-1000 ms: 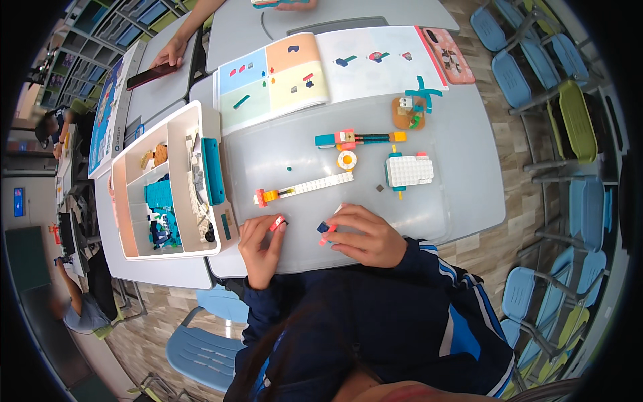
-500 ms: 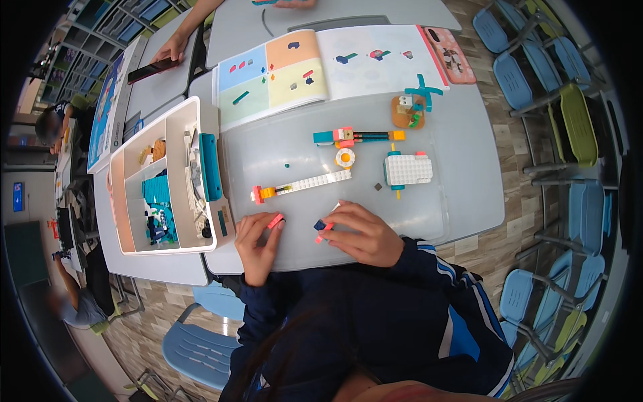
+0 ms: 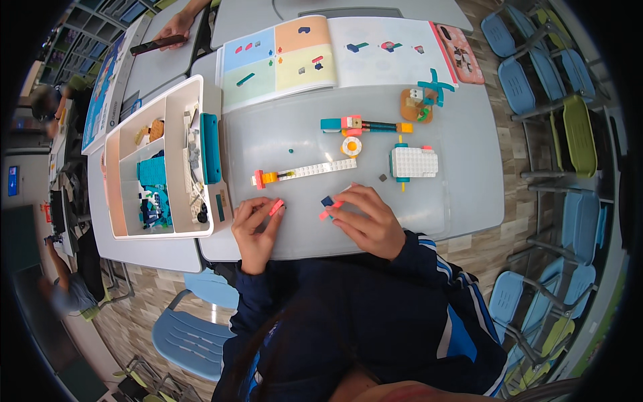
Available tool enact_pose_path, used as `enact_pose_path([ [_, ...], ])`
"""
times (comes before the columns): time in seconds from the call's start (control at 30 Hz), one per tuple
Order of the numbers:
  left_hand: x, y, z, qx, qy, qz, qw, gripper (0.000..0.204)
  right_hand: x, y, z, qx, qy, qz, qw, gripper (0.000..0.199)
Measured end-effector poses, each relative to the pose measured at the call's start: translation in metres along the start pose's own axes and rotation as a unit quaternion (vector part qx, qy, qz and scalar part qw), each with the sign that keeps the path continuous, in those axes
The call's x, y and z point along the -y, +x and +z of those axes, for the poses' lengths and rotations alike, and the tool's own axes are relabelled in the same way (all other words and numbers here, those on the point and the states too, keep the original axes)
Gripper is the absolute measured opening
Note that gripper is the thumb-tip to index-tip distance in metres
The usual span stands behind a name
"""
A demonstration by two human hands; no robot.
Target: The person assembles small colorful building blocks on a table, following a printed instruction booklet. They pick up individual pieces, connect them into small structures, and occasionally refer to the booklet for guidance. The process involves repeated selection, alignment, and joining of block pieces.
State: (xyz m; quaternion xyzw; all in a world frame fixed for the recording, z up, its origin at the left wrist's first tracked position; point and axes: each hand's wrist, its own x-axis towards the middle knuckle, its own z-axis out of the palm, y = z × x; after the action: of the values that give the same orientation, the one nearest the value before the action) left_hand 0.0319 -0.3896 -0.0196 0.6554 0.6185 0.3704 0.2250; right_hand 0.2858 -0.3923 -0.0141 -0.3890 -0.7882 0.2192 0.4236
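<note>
pink brick (image 3: 276, 207) pinched in left hand (image 3: 253, 228) fingers | right hand (image 3: 365, 221) grips small blue-and-pink piece (image 3: 327, 204) | both rest on grey table (image 3: 281, 144)

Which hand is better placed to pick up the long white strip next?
Probably the left hand. The white strip lies just above it, its red end nearest. The left hand holds only one pink piece; the right hand holds blue and pink pieces.

Parts tray (image 3: 171, 94) left of booklet (image 3: 281, 57)
</note>
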Motion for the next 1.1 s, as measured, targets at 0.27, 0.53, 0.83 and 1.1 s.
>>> enact_pose_path([
  [0.27, 0.0002, 0.0017, -0.0030, 0.007, 0.008, 0.005, 1.000, 0.022, -0.0023, -0.0026, 0.0039, -0.021, -0.037, -0.012, 0.999, 0.035],
  [0.53, -0.0063, 0.0040, -0.0056, 0.017, 0.004, -0.004, 1.000, 0.023, 0.0008, -0.0008, 0.0031, -0.046, -0.028, 0.027, 0.998, 0.035],
  [0.83, -0.0007, 0.0042, -0.0053, 0.013, 0.006, 0.028, 1.000, 0.025, 0.0011, -0.0005, 0.0043, -0.042, -0.028, 0.040, 0.998, 0.038],
  [1.1, -0.0013, 0.0050, -0.0053, 0.012, 0.000, 0.036, 0.999, 0.026, 0.0027, 0.0014, 0.0026, -0.037, -0.029, 0.046, 0.998, 0.039],
])
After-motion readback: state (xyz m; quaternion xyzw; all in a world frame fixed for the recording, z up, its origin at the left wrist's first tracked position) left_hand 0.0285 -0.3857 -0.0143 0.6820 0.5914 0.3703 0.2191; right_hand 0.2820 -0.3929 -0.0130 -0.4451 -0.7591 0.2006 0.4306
